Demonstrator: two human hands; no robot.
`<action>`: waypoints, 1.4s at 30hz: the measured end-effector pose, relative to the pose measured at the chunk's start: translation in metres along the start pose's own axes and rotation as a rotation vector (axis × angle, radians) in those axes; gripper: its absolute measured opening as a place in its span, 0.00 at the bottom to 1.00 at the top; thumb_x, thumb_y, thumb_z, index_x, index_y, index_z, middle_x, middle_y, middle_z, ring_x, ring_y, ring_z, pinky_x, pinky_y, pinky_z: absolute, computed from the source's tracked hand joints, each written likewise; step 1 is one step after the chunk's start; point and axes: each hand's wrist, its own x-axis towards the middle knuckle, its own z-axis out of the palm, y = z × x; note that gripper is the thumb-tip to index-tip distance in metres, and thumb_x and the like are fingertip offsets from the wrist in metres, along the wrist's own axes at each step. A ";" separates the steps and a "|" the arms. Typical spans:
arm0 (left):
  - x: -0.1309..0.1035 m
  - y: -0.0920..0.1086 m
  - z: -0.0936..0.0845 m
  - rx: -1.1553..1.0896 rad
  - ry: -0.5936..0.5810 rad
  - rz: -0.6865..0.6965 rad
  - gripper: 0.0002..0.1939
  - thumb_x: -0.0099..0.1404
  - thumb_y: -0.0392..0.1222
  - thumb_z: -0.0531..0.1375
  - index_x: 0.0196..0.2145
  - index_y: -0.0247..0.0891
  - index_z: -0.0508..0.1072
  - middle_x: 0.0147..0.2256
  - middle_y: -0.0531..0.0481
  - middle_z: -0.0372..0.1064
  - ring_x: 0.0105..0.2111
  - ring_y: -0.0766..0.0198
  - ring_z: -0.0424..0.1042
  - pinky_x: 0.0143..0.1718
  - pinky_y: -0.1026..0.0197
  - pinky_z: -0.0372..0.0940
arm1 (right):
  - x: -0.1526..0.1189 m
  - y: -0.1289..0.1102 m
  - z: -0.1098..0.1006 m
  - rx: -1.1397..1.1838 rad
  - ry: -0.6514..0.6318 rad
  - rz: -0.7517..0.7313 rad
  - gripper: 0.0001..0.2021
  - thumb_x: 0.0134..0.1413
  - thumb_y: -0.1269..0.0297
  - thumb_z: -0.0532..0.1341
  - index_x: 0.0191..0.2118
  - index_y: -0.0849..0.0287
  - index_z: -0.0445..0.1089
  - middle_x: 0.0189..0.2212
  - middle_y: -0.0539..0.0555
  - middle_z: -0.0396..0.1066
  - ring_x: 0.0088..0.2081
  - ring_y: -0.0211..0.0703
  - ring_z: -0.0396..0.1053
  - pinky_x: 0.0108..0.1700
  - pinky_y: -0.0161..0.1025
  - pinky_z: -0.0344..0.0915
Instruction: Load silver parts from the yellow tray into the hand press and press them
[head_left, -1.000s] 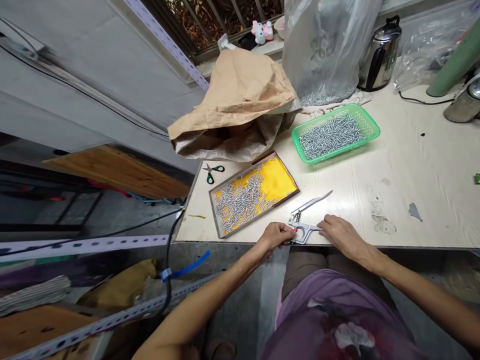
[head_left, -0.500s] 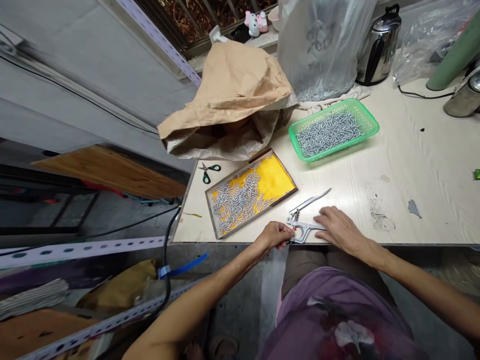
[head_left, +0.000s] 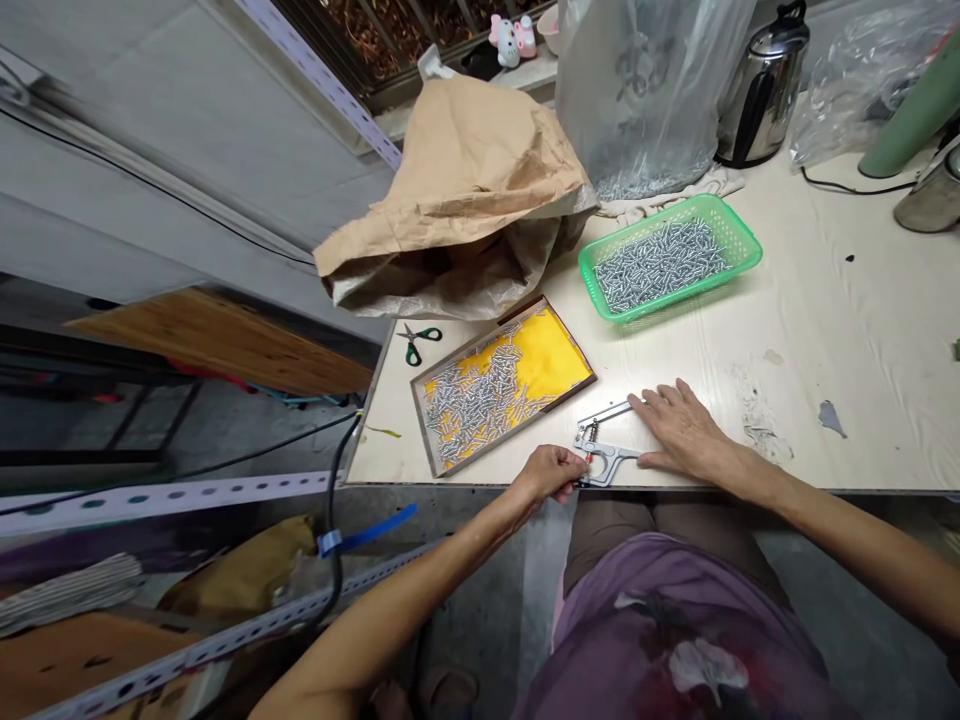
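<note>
Two hands at the near table edge, both on one metal hand press (head_left: 604, 445). Left hand (head_left: 551, 472) curled nearly closed, fingertips pinched at the head of the press beside its small red part (anything held between the fingertips too small to make out). Right hand (head_left: 679, 430) spread flat and open, palm down, fingers lying across the two long handles of the press, gripping nothing. Press resting flat on the pale table (head_left: 825, 330), head pointing left, handles running right beneath the right hand.

Just left and slightly farther: shallow brown-framed tray (head_left: 501, 385) with yellow lining, partly covered by small silvery metal pieces (head_left: 469, 400). Left of the tray, near the table's left edge: green-handled scissors (head_left: 416, 340), lying flat. Farther, beyond the tray: crumpled brown paper sack (head_left: 465, 190), mouth open toward the near side. Right of the sack: green plastic basket (head_left: 667, 260) filled with more silvery pieces, well apart from the press. Behind the basket: clear plastic bag (head_left: 645, 90), upright, with similar pieces in its bottom. Far right: steel kettle (head_left: 761, 90) with black handle.
</note>
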 end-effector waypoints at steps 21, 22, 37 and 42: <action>0.019 0.033 0.027 1.095 0.170 1.150 0.33 0.59 0.45 0.65 0.57 0.35 0.57 0.51 0.38 0.64 0.48 0.51 0.65 0.50 0.48 0.64 | -0.036 -0.004 0.020 0.060 0.181 0.011 0.39 0.46 0.61 0.68 0.61 0.67 0.52 0.50 0.66 0.66 0.50 0.58 0.62 0.50 0.50 0.59; 0.019 0.034 0.026 1.117 0.169 1.134 0.34 0.59 0.46 0.65 0.58 0.35 0.56 0.51 0.38 0.64 0.47 0.50 0.65 0.48 0.48 0.64 | -0.038 -0.001 0.021 0.056 0.173 0.024 0.39 0.44 0.61 0.69 0.60 0.68 0.54 0.49 0.67 0.66 0.50 0.59 0.61 0.50 0.50 0.60; 0.025 0.042 0.043 1.079 0.144 1.172 0.10 0.68 0.44 0.55 0.37 0.35 0.71 0.33 0.46 0.66 0.39 0.57 0.63 0.40 0.56 0.62 | -0.037 -0.008 0.027 0.067 0.205 0.081 0.06 0.59 0.73 0.57 0.39 0.62 0.70 0.31 0.56 0.67 0.36 0.46 0.61 0.37 0.40 0.57; 0.030 0.036 0.049 1.038 0.197 1.168 0.12 0.69 0.42 0.53 0.31 0.35 0.70 0.31 0.46 0.65 0.38 0.58 0.64 0.40 0.56 0.64 | -0.031 -0.008 0.033 0.075 0.223 0.069 0.08 0.60 0.74 0.54 0.34 0.61 0.70 0.29 0.55 0.67 0.34 0.46 0.61 0.37 0.40 0.57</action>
